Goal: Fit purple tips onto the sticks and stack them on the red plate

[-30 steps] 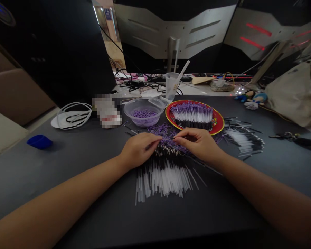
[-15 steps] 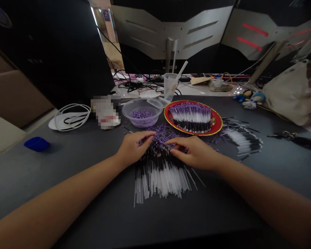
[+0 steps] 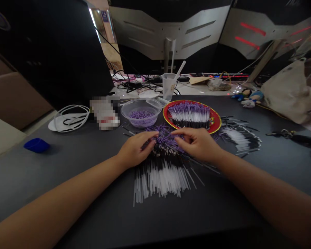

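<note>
My left hand is closed in a loose pinch at the left edge of a heap of small purple plastic pieces. Whatever lies between its fingertips is too small to make out. Across the heap, my right hand reaches in with thumb and forefinger bent together over the purple pieces; its grip is also unclear. Just below both hands lies a thick bundle of thin sticks, white toward me and black with metallic tips toward the heap.
Behind the heap stand a clear bowl of purple pieces and a red plate stacked with purple-topped sticks. More loose sticks lie right. A plastic cup, blue cap-like object, white cable and keys surround them.
My right hand has shifted up onto the purple heap, uncovering dark sticks below it. My left hand has moved slightly right, its thumb lower. The view has shifted a little.
</note>
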`<state>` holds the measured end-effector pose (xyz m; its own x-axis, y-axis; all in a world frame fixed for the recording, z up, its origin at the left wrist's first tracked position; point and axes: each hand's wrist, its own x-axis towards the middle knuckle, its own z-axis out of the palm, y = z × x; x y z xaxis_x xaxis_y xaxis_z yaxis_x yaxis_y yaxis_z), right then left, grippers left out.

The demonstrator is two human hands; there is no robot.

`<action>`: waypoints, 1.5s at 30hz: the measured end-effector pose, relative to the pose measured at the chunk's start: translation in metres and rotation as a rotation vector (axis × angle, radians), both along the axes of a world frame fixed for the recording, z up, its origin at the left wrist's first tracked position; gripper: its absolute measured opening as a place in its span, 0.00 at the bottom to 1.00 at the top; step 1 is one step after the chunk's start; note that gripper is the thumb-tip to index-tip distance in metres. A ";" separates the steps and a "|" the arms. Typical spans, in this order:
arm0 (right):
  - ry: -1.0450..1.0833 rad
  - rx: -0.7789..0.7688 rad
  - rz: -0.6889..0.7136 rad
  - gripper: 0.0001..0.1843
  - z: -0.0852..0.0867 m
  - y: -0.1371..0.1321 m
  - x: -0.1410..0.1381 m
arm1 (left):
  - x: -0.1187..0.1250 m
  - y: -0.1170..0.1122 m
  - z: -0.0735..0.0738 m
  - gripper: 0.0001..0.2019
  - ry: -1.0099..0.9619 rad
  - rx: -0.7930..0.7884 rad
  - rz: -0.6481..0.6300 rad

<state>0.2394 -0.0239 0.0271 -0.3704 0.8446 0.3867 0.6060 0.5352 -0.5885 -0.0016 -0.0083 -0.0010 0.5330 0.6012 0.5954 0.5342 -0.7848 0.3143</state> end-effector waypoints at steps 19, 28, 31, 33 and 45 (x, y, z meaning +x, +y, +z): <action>-0.162 -0.037 -0.645 0.19 -0.023 0.098 0.103 | -0.008 0.010 -0.002 0.11 0.086 -0.026 0.146; -0.312 0.039 -0.568 0.16 -0.019 0.084 0.105 | -0.010 0.009 -0.001 0.11 0.139 -0.005 0.165; -0.346 0.061 -0.571 0.17 -0.021 0.086 0.105 | -0.010 0.007 -0.002 0.11 0.160 -0.006 0.156; -0.354 0.076 -0.561 0.17 -0.023 0.087 0.106 | -0.010 0.007 -0.002 0.11 0.185 -0.013 0.155; -0.250 0.194 -0.399 0.15 -0.013 0.060 0.068 | -0.009 0.000 0.036 0.14 0.471 -0.175 0.342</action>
